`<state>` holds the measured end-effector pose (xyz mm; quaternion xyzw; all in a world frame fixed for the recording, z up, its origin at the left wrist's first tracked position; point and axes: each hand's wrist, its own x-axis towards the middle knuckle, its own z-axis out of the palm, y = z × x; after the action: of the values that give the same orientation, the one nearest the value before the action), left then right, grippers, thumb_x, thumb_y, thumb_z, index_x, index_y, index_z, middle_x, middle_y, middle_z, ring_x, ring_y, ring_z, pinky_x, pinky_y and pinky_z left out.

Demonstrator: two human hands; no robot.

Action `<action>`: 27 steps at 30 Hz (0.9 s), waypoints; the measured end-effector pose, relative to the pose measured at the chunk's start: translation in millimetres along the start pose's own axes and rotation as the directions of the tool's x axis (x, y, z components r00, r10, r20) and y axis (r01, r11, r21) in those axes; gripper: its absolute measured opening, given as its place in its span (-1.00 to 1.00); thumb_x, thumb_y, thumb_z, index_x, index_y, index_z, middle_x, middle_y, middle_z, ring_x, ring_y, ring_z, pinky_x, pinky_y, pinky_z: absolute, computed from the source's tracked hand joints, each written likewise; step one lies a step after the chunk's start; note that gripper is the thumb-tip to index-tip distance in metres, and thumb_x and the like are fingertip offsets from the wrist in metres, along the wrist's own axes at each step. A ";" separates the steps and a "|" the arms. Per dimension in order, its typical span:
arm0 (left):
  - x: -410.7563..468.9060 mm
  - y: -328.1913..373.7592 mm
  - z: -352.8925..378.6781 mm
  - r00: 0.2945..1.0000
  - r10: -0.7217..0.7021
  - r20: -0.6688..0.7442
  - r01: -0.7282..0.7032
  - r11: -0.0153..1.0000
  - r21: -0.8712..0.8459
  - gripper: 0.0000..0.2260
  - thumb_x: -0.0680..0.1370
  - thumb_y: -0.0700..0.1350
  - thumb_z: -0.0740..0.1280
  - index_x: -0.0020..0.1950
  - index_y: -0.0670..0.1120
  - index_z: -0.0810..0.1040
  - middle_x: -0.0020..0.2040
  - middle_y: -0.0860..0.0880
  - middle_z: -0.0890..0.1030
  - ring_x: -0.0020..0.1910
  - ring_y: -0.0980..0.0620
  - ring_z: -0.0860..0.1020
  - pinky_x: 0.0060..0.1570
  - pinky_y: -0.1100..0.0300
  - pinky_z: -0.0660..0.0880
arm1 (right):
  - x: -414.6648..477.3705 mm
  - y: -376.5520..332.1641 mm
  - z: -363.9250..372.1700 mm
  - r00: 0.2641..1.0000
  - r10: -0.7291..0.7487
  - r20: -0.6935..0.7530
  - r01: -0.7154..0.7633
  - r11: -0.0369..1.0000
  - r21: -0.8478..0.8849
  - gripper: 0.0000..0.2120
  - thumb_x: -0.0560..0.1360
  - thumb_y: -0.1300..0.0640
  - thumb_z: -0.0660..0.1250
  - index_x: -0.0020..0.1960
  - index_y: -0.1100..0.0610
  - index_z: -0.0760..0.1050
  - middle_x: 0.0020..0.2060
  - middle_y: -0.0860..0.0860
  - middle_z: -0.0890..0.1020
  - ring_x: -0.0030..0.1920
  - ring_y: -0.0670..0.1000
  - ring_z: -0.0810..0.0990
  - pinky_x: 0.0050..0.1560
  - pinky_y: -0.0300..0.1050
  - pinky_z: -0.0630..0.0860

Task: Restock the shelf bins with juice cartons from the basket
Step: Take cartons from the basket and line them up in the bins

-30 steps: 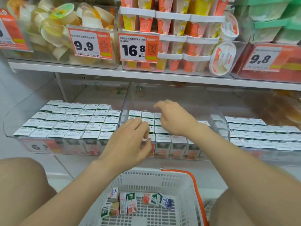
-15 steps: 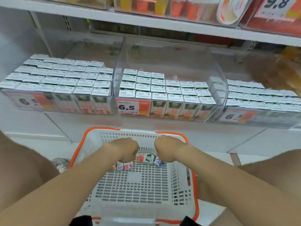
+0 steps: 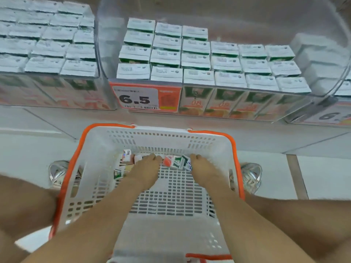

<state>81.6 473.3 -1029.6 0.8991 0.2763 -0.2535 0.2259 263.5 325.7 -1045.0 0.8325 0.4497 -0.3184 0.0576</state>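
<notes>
Pick-up step: left hand [image 3: 147,168] and right hand [image 3: 202,170] reach juice cartons [image 3: 177,162] in the basket [image 3: 155,133], grip unclear; next, lift them into the middle bin [image 3: 247,25].

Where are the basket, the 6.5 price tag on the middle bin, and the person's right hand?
basket [image 3: 161,138]: head view, on its far white wall.
price tag [image 3: 138,99]: head view, on the printed 6.5.
right hand [image 3: 201,172]: head view, on the back of the hand.
</notes>
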 end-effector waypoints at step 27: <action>-16.8 -0.4 -30.0 0.990 -0.076 0.119 0.136 0.302 -0.944 -0.72 0.54 -0.20 0.54 0.23 -0.09 0.63 0.12 -0.07 0.74 0.15 -0.08 0.70 0.29 -0.06 0.59 | -17.3 0.2 -19.3 0.985 0.055 0.163 -0.167 0.535 0.828 -0.61 0.37 0.29 0.56 0.16 0.29 0.57 -0.33 0.09 0.69 -0.34 0.05 0.69 -0.32 -0.06 0.63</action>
<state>79.3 483.5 -996.9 0.5677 0.4251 -0.0801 0.7004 266.1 320.6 -1019.7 0.7651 0.1848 -0.5384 -0.3009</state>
